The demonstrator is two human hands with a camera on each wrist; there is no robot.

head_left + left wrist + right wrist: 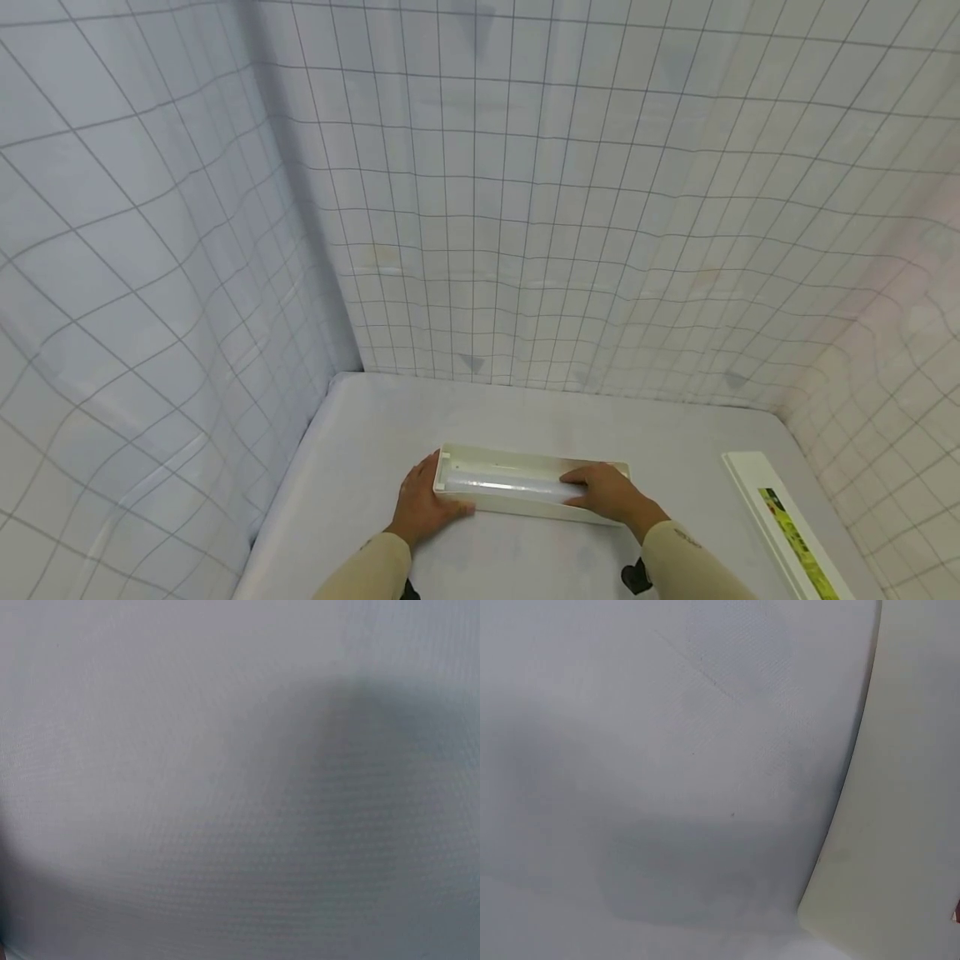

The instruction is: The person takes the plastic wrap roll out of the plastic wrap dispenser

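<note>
A long cream plastic box [517, 503] lies on the white surface, its top side uncovered. Inside it sits a shiny roll of plastic film [502, 485]. My left hand [426, 504] grips the box's left end, thumb along the front wall and fingers round the end. At the right end my right hand [611, 493] reaches into the box, thumb and fingers around the roll's right part, which they hide. The right wrist view shows the cream wall of the box [900, 787]; neither wrist view shows the fingers clearly.
A long white lid-like piece [750, 477] with a yellow-green label [797, 542] lies at the right. White sheets with a dark grid [480, 208] hang at the back and both sides. The white cloth surface [480, 408] runs up to them.
</note>
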